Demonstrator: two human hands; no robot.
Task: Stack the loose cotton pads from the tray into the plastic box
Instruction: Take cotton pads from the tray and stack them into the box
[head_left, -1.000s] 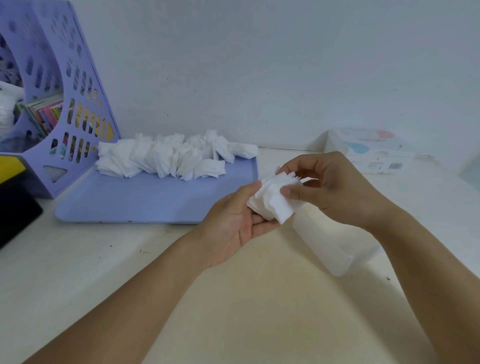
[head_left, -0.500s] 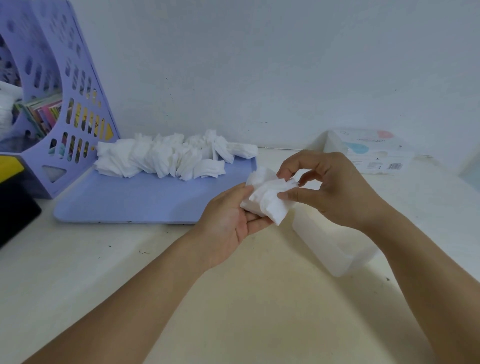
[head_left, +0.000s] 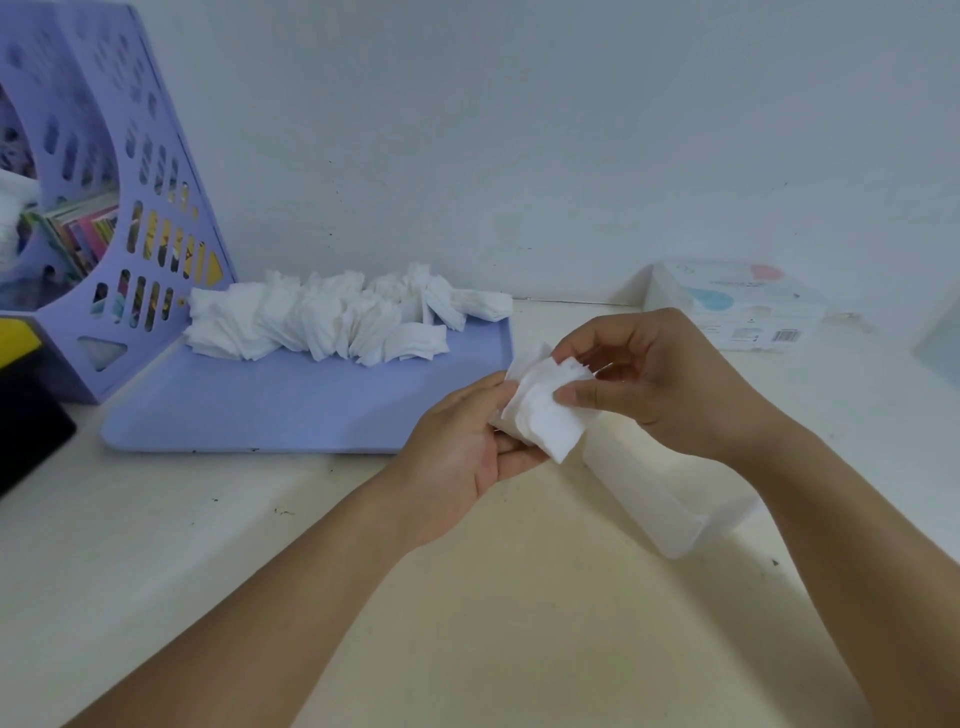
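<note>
Both hands, left hand (head_left: 467, 447) and right hand (head_left: 649, 384), grip a small bundle of pads (head_left: 540, 410), squaring it; next, lower it into the box (head_left: 660, 493) at 4 o'clock.

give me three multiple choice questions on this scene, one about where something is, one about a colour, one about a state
1. Where does the pile of loose cotton pads lie?
A. at the far edge of the tray
B. inside the plastic box
C. on the file rack

2. What colour is the tray?
A. green
B. lavender blue
C. red

3. How is the small stack of pads held?
A. lying flat on the table
B. by the left hand alone
C. between both hands

Answers:
1 A, the pile sits along the tray's far side.
2 B, it matches the file rack.
3 C, the left hand supports it from below while the right hand pinches it beside the plastic box.
</note>
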